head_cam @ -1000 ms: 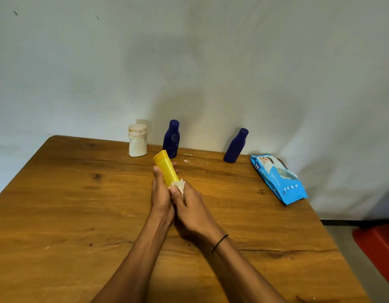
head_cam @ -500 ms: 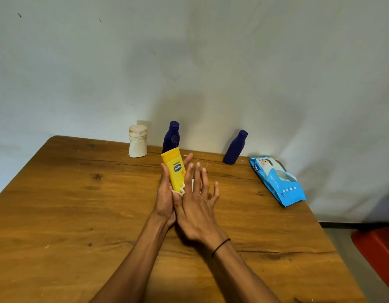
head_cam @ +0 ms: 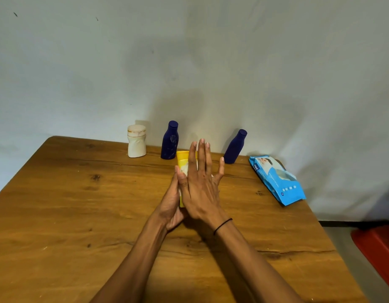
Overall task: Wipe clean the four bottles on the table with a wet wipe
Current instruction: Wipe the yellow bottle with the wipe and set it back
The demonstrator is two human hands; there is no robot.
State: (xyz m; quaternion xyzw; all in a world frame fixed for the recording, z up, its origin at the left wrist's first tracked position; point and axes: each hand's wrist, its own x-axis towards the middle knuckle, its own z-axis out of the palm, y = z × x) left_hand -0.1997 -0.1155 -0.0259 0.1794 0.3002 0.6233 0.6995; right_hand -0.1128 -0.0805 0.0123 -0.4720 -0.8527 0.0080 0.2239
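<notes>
My left hand (head_cam: 170,202) holds the yellow bottle (head_cam: 182,157) above the middle of the wooden table (head_cam: 79,215). My right hand (head_cam: 200,182) lies flat over the bottle with straight fingers, pressing the white wet wipe (head_cam: 185,168) against it. Most of the bottle and wipe are hidden under that hand. At the back edge by the wall stand a white bottle (head_cam: 136,141), a dark blue bottle (head_cam: 169,140) and a second dark blue bottle (head_cam: 235,146).
A blue pack of wet wipes (head_cam: 276,180) lies at the table's back right. A red object (head_cam: 379,252) sits on the floor past the right edge. The wall rises directly behind the bottles.
My right hand opened from a pinch on the wipe to flat fingers and slid up along the yellow bottle, now covering most of it. The left hand keeps holding the bottle.
</notes>
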